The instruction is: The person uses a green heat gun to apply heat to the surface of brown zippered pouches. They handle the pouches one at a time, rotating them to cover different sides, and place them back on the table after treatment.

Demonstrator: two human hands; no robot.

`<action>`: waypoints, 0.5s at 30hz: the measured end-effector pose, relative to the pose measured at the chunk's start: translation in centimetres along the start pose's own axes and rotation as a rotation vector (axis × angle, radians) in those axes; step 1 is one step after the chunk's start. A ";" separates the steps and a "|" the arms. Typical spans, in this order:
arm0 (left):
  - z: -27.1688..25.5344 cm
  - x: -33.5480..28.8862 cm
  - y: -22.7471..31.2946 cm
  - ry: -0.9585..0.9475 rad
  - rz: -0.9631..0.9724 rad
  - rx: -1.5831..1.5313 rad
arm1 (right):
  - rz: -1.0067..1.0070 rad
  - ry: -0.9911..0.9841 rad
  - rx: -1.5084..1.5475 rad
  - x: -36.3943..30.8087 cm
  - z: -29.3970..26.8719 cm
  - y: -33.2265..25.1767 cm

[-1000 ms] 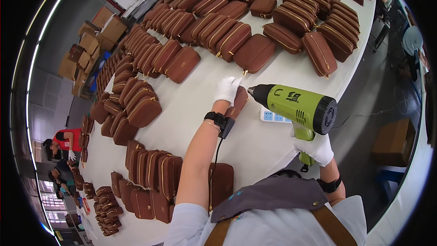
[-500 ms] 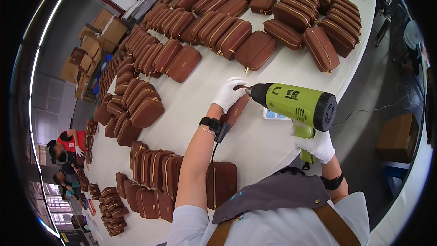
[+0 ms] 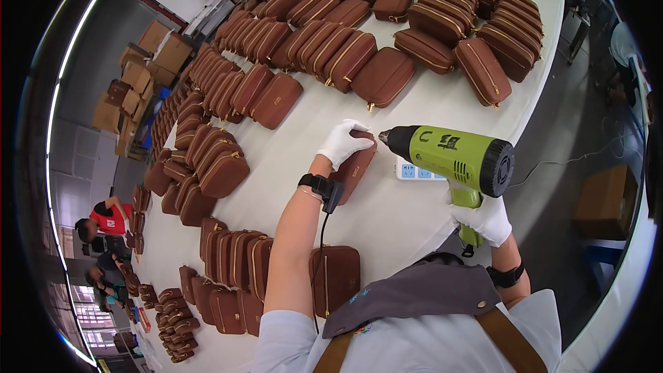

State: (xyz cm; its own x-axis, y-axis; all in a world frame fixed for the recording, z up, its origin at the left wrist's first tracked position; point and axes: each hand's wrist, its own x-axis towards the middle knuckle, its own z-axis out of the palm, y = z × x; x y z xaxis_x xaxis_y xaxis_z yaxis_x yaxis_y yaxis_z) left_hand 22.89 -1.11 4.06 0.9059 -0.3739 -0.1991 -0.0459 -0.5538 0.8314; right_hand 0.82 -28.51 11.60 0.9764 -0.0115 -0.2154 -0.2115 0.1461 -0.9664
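Note:
My left hand point(image 3: 343, 142), in a white glove, is closed on the far end of a brown zippered bag point(image 3: 358, 171) on the white table. The bag's near part reaches back past my wrist. In my right hand point(image 3: 485, 220), also gloved, is the handle of a green heat gun point(image 3: 452, 155) with a black nozzle and black rear cap. The gun lies sideways in the air, its nozzle pointing left at the bag's far end, a small gap away. A black device is strapped to my left wrist.
A white power strip point(image 3: 416, 171) lies under the heat gun. Rows of brown bags point(image 3: 331, 55) cover the table's far side and left; more bags point(image 3: 238, 262) stand near my left forearm. A cardboard box point(image 3: 606, 200) is on the floor at right. A person in red point(image 3: 109, 219) works at far left.
The heat gun's nozzle has drawn slightly right, away from the bag. My left hand now lies further over the bag's end, and more of the bag shows.

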 end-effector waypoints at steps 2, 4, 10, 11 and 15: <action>0.3 0.7 -0.9 0.020 -0.008 -0.046 | -0.003 -0.002 -0.015 -0.1 0.0 0.1; 0.4 1.5 -1.1 0.061 -0.049 -0.011 | -0.016 0.002 -0.040 -0.1 0.1 0.3; -0.2 1.3 -3.1 0.264 -0.021 -0.127 | -0.003 -0.015 -0.009 -0.2 -0.1 0.4; -0.6 1.1 -3.3 0.238 -0.063 -0.076 | 0.000 -0.025 -0.009 -0.2 -0.1 0.5; 0.7 -1.0 1.1 0.085 -0.071 0.514 | -0.010 0.001 0.021 -0.1 -0.2 0.7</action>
State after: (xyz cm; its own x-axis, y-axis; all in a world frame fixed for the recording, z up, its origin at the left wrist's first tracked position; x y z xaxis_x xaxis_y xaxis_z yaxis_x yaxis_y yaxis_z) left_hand 21.60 -1.88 4.86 0.9442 -0.2722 -0.1853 -0.1642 -0.8770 0.4515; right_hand 0.54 -28.61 10.91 0.9784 -0.0143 -0.2063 -0.2011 0.1663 -0.9654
